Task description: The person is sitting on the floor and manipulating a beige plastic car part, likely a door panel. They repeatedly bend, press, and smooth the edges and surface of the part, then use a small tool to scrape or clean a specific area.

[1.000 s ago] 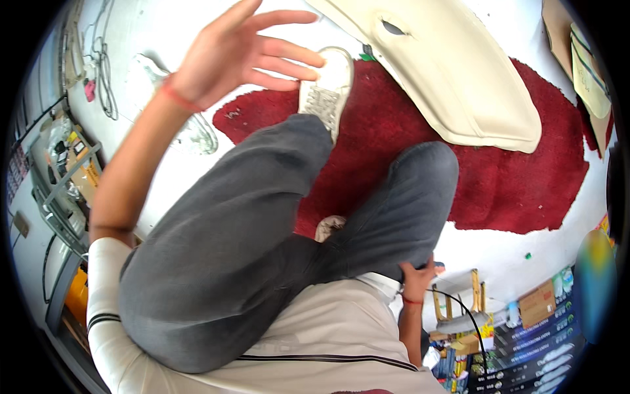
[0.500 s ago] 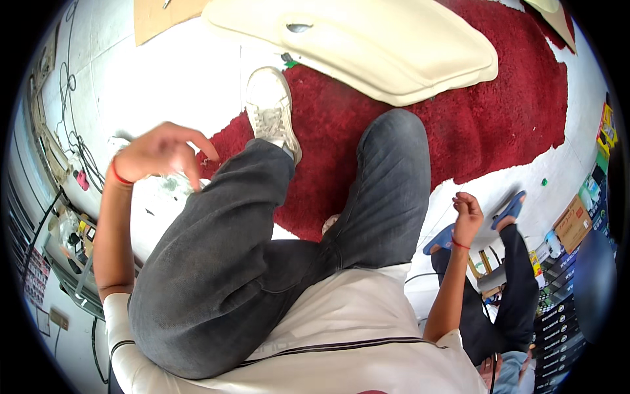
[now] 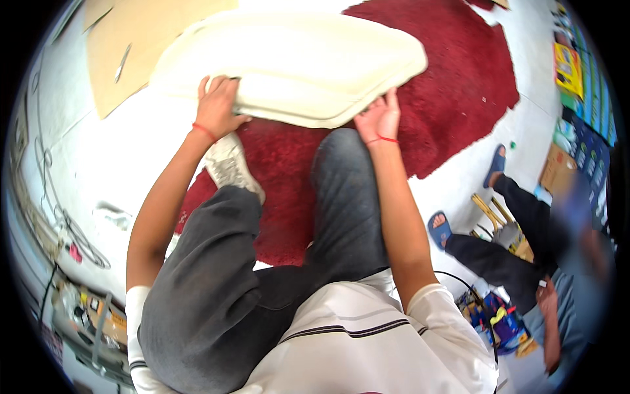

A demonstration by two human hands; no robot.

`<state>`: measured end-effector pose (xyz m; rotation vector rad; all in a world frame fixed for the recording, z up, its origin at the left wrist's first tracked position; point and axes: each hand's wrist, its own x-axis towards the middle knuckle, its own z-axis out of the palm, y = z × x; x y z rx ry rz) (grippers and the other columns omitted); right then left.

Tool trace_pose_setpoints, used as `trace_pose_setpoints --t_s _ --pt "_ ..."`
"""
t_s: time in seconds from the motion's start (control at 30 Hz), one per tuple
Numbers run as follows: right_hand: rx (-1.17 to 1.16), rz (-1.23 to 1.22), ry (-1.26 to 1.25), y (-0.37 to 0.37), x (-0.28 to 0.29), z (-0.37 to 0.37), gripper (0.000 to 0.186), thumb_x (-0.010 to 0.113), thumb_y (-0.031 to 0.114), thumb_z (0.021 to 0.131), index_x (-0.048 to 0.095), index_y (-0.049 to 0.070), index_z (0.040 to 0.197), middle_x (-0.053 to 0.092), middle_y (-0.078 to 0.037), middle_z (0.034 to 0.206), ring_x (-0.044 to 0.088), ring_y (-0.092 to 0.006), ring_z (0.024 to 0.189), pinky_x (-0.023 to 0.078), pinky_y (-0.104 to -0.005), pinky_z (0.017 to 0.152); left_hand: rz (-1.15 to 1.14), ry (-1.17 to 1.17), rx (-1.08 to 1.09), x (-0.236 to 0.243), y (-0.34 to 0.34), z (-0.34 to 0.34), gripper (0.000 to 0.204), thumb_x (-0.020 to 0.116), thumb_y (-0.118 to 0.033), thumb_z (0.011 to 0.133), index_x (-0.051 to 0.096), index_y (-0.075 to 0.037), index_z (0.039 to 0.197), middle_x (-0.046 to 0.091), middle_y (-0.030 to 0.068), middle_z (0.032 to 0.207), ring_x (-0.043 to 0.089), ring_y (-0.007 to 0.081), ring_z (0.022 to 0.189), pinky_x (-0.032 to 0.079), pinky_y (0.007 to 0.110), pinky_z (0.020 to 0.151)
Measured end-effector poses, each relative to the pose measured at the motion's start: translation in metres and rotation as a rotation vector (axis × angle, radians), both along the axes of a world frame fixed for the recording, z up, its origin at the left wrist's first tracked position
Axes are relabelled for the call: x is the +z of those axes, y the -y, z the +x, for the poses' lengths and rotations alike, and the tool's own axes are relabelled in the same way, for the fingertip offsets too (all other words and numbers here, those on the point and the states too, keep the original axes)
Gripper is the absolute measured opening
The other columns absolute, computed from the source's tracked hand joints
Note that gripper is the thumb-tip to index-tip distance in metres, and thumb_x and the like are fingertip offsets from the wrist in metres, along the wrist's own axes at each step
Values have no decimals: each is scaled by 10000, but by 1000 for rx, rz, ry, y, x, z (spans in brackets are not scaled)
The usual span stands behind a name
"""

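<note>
A large cream moulded panel (image 3: 295,59), shaped like a car door trim panel, lies across a dark red rug (image 3: 453,85) in front of me. My left hand (image 3: 220,105) is on its near edge, fingers over the top and thumb toward the edge. Beside those fingertips a small dark spot shows on the panel. At the near right corner my right hand (image 3: 379,120) grips the edge, with some fingers hidden beneath it. Both wrists wear a thin red cord.
Brown cardboard (image 3: 108,65) with a slim metal tool (image 3: 123,62) on it lies far left. Black cables (image 3: 62,217) trail over the left floor. On the right sits another person in blue slippers (image 3: 440,228), near stacked boxes (image 3: 558,167). My shoe (image 3: 230,164) is by the panel.
Both hands have reached forward from beside my legs and taken hold of the panel's near edge. The view has shifted, and the panel now appears farther left.
</note>
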<state>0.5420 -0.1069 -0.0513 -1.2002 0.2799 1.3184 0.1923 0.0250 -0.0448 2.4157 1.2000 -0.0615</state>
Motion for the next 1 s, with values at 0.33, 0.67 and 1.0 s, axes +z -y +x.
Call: trace_pose_setpoints --t_s 0.33,0.67,1.0 --pt "-60 102 -73 4 11 6 840 551 634 1009 443 -15 1532 468 -169 1579 448 -358 1425 353 -489 1214 -34 79 -82 29 -12 -5 774 961 -347 599 609 7 1191 662 161 1015 617 355 1096 274 536 1209" --pt "-33 206 -92 2 192 -5 516 563 291 1073 473 -12 1481 589 -170 1462 578 -328 1344 478 -510 1141 68 396 -230 139 -29 -21 907 883 -261 601 607 -23 1431 689 188 1258 651 376 1174 423 504 1154" --pt "-194 256 -130 30 180 21 478 618 235 1035 505 -129 1322 639 -222 1267 664 -318 1147 551 -437 1060 193 595 -257 138 -110 51 271 766 -212 929 752 -39 1137 759 152 1144 713 310 1045 550 386 911"
